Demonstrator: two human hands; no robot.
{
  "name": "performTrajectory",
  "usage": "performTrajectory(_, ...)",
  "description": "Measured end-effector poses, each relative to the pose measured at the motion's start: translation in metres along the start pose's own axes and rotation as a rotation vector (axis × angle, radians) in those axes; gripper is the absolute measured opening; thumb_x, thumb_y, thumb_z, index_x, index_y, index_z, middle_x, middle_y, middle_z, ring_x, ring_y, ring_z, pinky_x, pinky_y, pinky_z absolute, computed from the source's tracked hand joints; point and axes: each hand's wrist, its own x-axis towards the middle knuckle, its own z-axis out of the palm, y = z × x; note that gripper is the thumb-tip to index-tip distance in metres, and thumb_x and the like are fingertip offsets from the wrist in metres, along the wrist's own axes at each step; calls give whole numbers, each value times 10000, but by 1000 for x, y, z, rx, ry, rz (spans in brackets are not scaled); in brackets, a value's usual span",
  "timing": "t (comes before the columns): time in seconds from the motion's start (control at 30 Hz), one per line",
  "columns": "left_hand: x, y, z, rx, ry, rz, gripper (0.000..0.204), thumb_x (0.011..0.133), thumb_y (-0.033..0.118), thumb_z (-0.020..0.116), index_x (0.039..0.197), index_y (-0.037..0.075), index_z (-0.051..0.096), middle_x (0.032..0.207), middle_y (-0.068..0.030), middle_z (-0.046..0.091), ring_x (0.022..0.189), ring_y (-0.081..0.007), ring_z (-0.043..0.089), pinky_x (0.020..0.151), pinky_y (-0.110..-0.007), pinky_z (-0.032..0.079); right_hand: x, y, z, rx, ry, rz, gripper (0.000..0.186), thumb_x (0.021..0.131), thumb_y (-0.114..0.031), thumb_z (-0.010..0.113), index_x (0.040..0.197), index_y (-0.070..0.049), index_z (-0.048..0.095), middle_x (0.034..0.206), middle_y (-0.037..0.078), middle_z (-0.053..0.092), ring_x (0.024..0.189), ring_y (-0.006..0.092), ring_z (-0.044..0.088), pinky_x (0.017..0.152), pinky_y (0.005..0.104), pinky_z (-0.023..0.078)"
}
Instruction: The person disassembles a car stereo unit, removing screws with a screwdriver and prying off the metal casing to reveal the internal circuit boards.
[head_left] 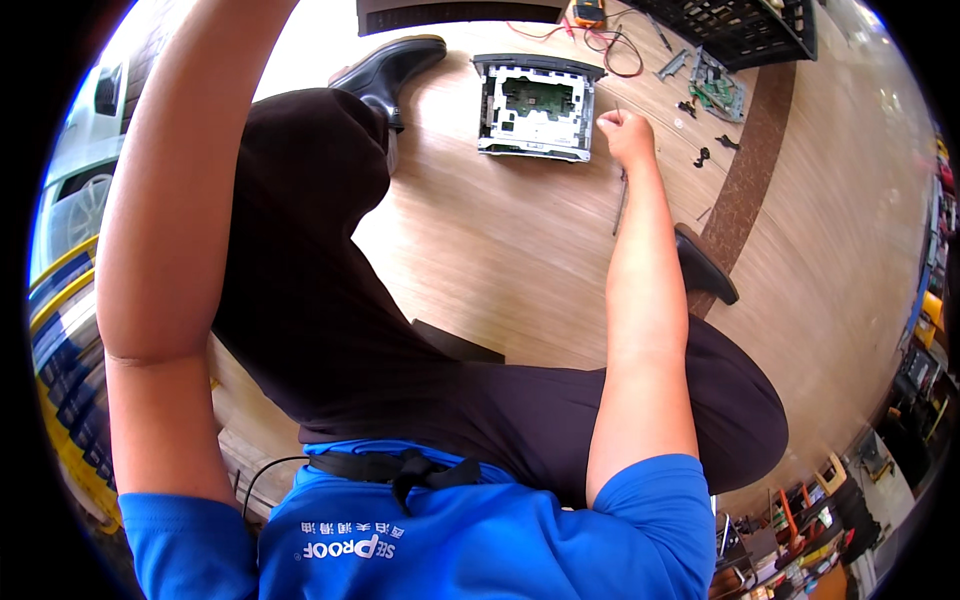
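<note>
My right hand point(628, 137) is closed in a pinch just right of an opened electronic unit point(537, 148). A thin, dark tip shows above its fingers, too small to name. The unit lies on the floor with its black front edge facing away, and a green circuit board point(535, 97) shows inside its silvery metal frame. Below my right hand, partly behind the forearm, a thin rod-like tool point(619, 207) rests on the floor. My left arm point(180, 180) reaches up past the top edge of the picture, so the left hand is out of sight.
Beyond the unit are a multimeter point(589, 13) with red and black leads and a black crate point(735, 35). A loose green circuit board point(720, 88) and small black parts point(702, 157) lie to the right. My shoe point(400, 65) is left of the unit. Tools point(795, 520) crowd the lower right.
</note>
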Motion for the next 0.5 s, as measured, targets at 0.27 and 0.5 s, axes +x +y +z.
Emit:
performTrajectory(0.27, 9, -3, -3, 86, -3, -37, 265, 950, 239, 558, 914, -9, 644, 782, -83, 628, 676, -154, 610, 589, -287, 484, -18, 10, -18, 215, -500, 383, 173, 804, -201, 735, 779, -35, 694, 680, 50, 667, 552, 124, 585, 486, 311, 460)
performTrajectory(0.5, 9, -7, 4, 41, 15, -52, 245, 942, 227, 571, 898, -2, 646, 777, -86, 632, 659, -163, 615, 573, -302, 488, -33, -4, -17, 180, -548, 325, 176, 815, -186, 742, 801, -37, 650, 607, 11, 575, 478, 95, 478, 403, 258, 349)
